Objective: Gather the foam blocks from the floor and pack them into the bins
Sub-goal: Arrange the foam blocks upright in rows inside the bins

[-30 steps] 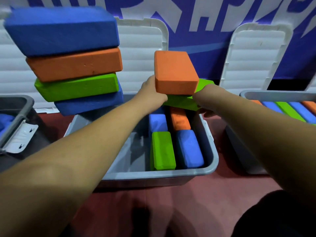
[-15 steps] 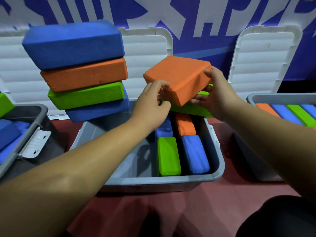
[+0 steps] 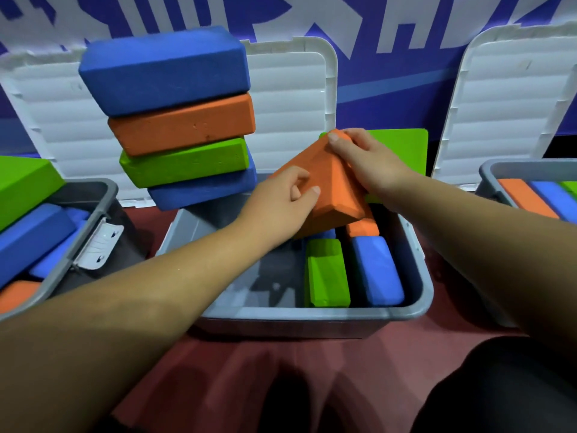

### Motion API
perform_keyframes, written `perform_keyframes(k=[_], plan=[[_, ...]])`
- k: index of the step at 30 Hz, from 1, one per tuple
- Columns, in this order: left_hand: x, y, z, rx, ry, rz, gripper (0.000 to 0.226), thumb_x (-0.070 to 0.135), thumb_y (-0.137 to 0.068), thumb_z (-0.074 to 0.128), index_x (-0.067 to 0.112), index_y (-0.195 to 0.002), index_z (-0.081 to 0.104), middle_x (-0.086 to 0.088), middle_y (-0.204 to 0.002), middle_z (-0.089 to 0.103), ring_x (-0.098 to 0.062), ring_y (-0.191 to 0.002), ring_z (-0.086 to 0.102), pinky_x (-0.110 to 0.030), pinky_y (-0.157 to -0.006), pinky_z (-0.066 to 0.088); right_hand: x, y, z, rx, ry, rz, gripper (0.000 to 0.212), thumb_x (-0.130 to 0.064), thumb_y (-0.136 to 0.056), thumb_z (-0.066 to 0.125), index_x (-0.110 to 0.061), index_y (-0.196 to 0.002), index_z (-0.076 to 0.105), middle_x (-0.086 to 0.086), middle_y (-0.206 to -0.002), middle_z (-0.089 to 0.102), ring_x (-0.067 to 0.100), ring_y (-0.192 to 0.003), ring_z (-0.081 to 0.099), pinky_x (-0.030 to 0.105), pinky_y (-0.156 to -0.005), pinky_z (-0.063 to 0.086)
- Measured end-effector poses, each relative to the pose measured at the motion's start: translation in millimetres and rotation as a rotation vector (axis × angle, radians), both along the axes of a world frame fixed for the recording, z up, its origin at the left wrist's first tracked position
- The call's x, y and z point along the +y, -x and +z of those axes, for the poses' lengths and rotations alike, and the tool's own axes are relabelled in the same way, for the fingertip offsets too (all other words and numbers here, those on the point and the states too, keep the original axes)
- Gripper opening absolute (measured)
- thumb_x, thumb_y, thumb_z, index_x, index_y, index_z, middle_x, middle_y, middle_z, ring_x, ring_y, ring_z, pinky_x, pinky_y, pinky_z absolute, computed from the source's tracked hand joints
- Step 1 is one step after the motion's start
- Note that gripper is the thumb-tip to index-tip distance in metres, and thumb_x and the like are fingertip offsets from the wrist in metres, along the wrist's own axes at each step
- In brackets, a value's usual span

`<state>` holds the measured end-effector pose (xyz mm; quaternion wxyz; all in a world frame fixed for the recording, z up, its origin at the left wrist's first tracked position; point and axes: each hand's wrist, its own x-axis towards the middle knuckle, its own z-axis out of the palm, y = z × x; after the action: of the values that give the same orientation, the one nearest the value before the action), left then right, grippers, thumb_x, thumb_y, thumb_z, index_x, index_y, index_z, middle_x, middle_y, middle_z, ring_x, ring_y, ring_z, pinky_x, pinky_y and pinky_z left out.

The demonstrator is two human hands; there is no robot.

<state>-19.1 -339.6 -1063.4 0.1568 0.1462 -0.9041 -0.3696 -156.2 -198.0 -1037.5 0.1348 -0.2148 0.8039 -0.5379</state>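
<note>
Both hands hold an orange foam block (image 3: pixel 335 189), tilted steeply over the middle grey bin (image 3: pixel 312 317). My left hand (image 3: pixel 281 204) grips its near left face. My right hand (image 3: pixel 365 164) grips its top right edge. Behind that hand a green block (image 3: pixel 402 148) stands at the bin's back. Inside the bin lie a green block (image 3: pixel 326 273), a blue block (image 3: pixel 376 270) and part of an orange one (image 3: pixel 362 228). A tilted stack of blue, orange, green and blue blocks (image 3: pixel 184 120) rests on the bin's back left corner.
A grey bin (image 3: pixel 84 232) at the left holds blue, green and orange blocks. Another grey bin (image 3: pixel 490 176) at the right holds orange, blue and green blocks. White lids (image 3: pixel 296 98) lean against the blue wall behind. The floor (image 3: pixel 249 370) is dark red.
The orange block has tipped from nearly flat to steeply tilted and come lower over the bin. My right hand has shifted onto its top edge. The green block behind now shows more.
</note>
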Motion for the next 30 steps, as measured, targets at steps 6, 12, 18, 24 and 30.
perform_keyframes(k=[6,12,18,24,30], plan=[[-23,-4,-25,-0.169,-0.264,0.056,0.057,0.085,-0.072,0.060,0.042,-0.109,0.062,0.011,-0.109,0.068,-0.013,-0.099,0.069,-0.042,-0.093,0.058,-19,-10,-18,0.020,-0.162,0.110,0.064,-0.063,-0.095,0.058,-0.046,-0.153,0.040,-0.008,-0.151,0.050,0.018,-0.125,0.058,0.037,-0.097,0.054],[-38,-1,-38,-0.241,-0.631,0.083,0.064,0.070,-0.073,0.071,0.045,-0.129,0.052,0.004,-0.119,0.074,-0.021,-0.104,0.075,-0.047,-0.092,0.060,-27,-9,-26,-0.064,-0.178,0.144,0.071,-0.026,-0.099,0.063,-0.041,-0.160,0.030,0.020,-0.103,0.072,0.024,-0.077,0.067,0.054,-0.084,0.061],[-42,11,-54,-0.277,-0.733,0.090,0.062,0.060,-0.071,0.069,0.040,-0.128,0.059,0.005,-0.122,0.074,-0.021,-0.111,0.073,-0.053,-0.101,0.056,-24,-13,-26,-0.077,-0.257,0.208,0.078,-0.003,-0.095,0.056,-0.034,-0.161,0.030,0.009,-0.102,0.073,0.017,-0.082,0.068,0.048,-0.088,0.061],[-38,19,-62,-0.301,-0.739,0.055,0.057,0.058,-0.082,0.056,0.041,-0.137,0.059,0.008,-0.129,0.071,-0.017,-0.117,0.069,-0.049,-0.108,0.051,-19,-16,-27,-0.093,-0.310,0.277,0.069,0.004,-0.096,0.050,-0.027,-0.157,0.037,0.004,-0.117,0.070,0.026,-0.106,0.069,0.047,-0.097,0.055],[-42,27,-72,-0.300,-0.762,0.084,0.059,0.062,-0.090,0.053,0.039,-0.144,0.054,0.004,-0.136,0.067,-0.022,-0.118,0.068,-0.051,-0.102,0.055,-19,-14,-33,-0.129,-0.339,0.271,0.045,-0.004,-0.101,0.050,-0.021,-0.142,0.049,0.010,-0.119,0.067,0.026,-0.096,0.074,0.050,-0.092,0.060]])
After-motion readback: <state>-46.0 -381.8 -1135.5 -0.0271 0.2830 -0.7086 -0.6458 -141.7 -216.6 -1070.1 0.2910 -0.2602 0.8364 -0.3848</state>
